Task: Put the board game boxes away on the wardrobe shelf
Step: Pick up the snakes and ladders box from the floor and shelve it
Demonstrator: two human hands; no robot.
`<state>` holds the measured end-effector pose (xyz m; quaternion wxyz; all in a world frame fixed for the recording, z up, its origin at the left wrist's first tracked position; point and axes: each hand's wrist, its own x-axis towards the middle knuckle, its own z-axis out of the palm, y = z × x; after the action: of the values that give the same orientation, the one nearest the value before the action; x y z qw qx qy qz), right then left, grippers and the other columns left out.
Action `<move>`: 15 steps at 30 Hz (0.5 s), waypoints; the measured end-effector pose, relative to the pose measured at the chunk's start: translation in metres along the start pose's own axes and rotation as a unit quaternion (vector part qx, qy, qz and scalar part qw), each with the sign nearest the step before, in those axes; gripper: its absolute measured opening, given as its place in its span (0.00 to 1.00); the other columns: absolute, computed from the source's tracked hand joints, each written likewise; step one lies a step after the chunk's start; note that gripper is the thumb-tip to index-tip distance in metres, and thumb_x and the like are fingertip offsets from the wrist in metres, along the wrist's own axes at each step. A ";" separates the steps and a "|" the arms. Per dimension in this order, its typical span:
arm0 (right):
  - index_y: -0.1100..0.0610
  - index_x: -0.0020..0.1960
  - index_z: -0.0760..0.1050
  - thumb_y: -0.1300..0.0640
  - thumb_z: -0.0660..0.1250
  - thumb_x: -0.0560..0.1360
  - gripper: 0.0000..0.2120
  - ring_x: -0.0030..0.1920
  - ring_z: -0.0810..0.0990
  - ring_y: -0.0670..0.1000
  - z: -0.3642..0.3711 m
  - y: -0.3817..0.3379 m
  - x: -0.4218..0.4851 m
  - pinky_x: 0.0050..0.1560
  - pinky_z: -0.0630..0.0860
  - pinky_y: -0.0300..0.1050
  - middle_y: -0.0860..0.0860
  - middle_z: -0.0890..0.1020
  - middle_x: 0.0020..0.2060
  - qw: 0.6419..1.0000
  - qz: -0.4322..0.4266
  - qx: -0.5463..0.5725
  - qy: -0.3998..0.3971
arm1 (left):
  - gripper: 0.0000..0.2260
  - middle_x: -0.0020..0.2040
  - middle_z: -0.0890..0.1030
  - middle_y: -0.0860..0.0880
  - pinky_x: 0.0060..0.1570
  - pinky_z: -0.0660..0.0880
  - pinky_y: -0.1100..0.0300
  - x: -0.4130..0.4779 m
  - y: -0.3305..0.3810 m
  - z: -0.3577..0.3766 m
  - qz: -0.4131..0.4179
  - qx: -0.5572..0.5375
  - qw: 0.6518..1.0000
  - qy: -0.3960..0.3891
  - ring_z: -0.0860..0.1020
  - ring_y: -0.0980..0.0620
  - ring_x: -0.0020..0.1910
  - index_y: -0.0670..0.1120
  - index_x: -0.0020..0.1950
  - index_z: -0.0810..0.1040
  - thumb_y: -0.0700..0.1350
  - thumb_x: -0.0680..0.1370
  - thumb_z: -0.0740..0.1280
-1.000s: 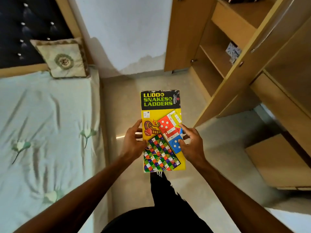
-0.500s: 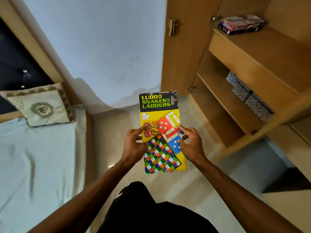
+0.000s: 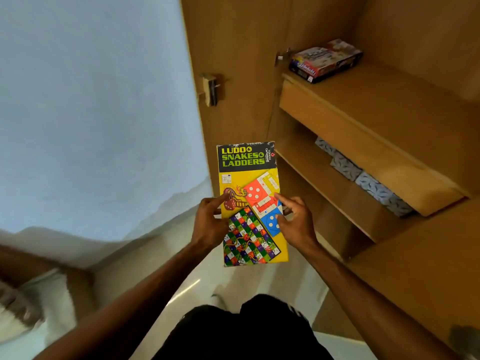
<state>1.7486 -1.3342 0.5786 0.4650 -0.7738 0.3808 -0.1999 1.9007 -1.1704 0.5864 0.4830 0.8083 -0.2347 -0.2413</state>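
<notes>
I hold a flat yellow Ludo & Snakes & Ladders box [image 3: 248,175] upright in front of me, in mid-air. My left hand [image 3: 210,224] grips its left edge, thumb on the cover. On the opposite edge, my right hand [image 3: 296,223] grips the box with thumb and forefinger on the cover. The open wardrobe is to the right. Its upper shelf [image 3: 389,105] carries another board game box [image 3: 324,59], dark with a colourful lid, lying flat at the back left.
The lower shelf [image 3: 322,183] holds several grey patterned boxes [image 3: 363,178] along its right side. The open wardrobe door [image 3: 228,74] with a latch stands behind the held box. A pale wall fills the left, the bed's corner [image 3: 39,302] is at bottom left.
My view has swung up and right toward the wardrobe shelves; the bed and pillow have slid out of sight. Both hands keep the same hold on the yellow box.
</notes>
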 end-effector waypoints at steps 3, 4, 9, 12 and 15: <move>0.52 0.67 0.75 0.69 0.67 0.74 0.24 0.51 0.78 0.53 -0.014 -0.006 0.062 0.45 0.83 0.51 0.50 0.72 0.53 0.999 0.001 -0.004 0.046 | 0.25 0.59 0.69 0.51 0.47 0.82 0.46 0.076 0.033 0.014 0.016 -0.011 0.999 -0.037 0.75 0.50 0.59 0.52 0.70 0.73 0.38 0.74 0.73; 0.52 0.67 0.75 0.69 0.67 0.74 0.24 0.51 0.78 0.52 -0.020 -0.007 0.080 0.45 0.83 0.51 0.50 0.72 0.52 0.998 0.004 -0.006 0.054 | 0.25 0.59 0.70 0.51 0.47 0.82 0.45 0.097 0.041 0.020 0.019 -0.010 0.999 -0.046 0.75 0.49 0.58 0.52 0.69 0.74 0.38 0.74 0.73; 0.52 0.65 0.76 0.70 0.67 0.73 0.24 0.45 0.78 0.51 -0.060 0.003 0.194 0.40 0.80 0.34 0.50 0.73 0.50 0.993 0.011 -0.017 0.117 | 0.26 0.60 0.70 0.49 0.39 0.80 0.60 0.223 0.093 0.074 0.079 0.003 0.993 -0.089 0.77 0.47 0.56 0.49 0.69 0.74 0.33 0.73 0.72; 0.54 0.64 0.77 0.72 0.66 0.74 0.23 0.44 0.78 0.47 -0.088 0.006 0.256 0.37 0.76 0.27 0.51 0.73 0.51 0.991 0.019 -0.010 0.132 | 0.26 0.61 0.70 0.47 0.36 0.75 0.67 0.278 0.128 0.105 0.097 0.008 0.991 -0.095 0.76 0.50 0.54 0.47 0.69 0.74 0.33 0.73 0.72; 0.55 0.64 0.77 0.71 0.66 0.74 0.21 0.44 0.77 0.42 -0.119 0.007 0.322 0.36 0.75 0.26 0.51 0.74 0.54 0.989 0.027 -0.006 0.143 | 0.26 0.61 0.71 0.47 0.43 0.78 0.58 0.335 0.164 0.138 0.100 0.004 0.991 -0.094 0.75 0.51 0.53 0.46 0.69 0.74 0.33 0.73 0.72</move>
<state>1.8690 -1.6532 0.6160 0.4062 -0.7297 0.4654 -0.2931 2.0503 -1.5371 0.6202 0.4774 0.7564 -0.3597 -0.2656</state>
